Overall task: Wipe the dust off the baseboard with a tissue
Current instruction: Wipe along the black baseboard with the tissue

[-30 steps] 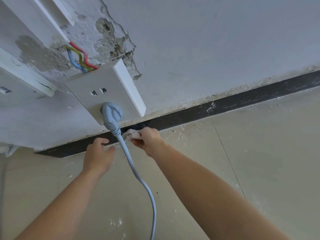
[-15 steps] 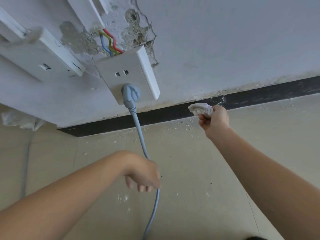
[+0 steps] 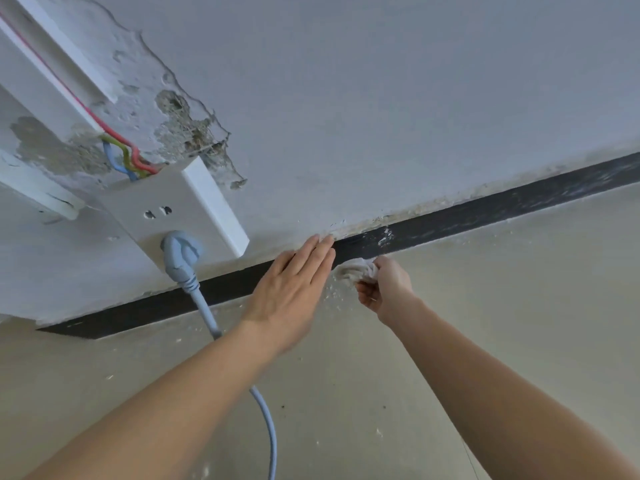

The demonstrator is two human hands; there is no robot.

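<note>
A black baseboard [image 3: 485,211] runs along the foot of the white wall, with pale dust smears on it. My right hand [image 3: 388,285] grips a crumpled white tissue [image 3: 356,270] just below the baseboard, at floor level. My left hand [image 3: 294,289] lies flat with straight fingers, and its fingertips reach the baseboard's top edge and the wall just left of the tissue.
A white socket box [image 3: 194,209] juts from the wall at the left, with a blue plug [image 3: 181,252] in it. Its blue cable [image 3: 266,420] runs down across the beige floor [image 3: 502,323] under my left arm. Plaster crumbs lie on the floor. Coloured wires [image 3: 128,157] show above the socket.
My left hand rose from low beside the cable to the baseboard, now flat. My right hand with the tissue has dropped from the baseboard's face to its lower edge.
</note>
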